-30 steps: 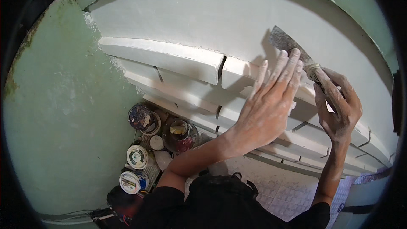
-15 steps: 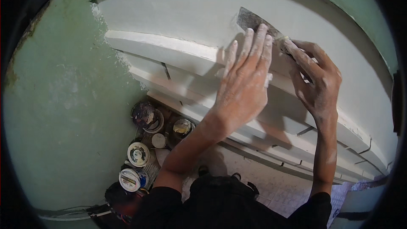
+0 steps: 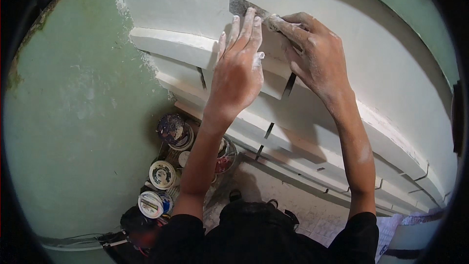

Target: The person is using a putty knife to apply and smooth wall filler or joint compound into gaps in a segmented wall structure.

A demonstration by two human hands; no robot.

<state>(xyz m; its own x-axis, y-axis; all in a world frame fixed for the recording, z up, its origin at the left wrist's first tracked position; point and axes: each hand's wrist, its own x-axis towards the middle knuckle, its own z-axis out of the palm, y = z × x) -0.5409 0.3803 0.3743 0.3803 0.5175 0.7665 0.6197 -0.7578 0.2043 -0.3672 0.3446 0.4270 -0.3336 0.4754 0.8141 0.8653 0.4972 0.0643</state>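
Observation:
My right hand is closed round the handle of a putty knife, whose wide grey metal blade lies at a slant against the smooth white wall panel. With its fingers stretched out, my left hand rests its fingertips on the blade. White powder or paste coats the fingers of both hands. A small white lump clings to the side of my left hand near the thumb. Most of the handle is hidden inside my right hand.
Stepped white ledges with dark slots run below the panel. A green wall stands at the left. Paint tubs and a dark-lidded bucket crowd the floor's left corner. Beneath me is a dusty tiled floor.
Both hands and the putty knife have slid leftward and slightly up along the white panel. My left fingers have stayed on the blade, and my right grip has held.

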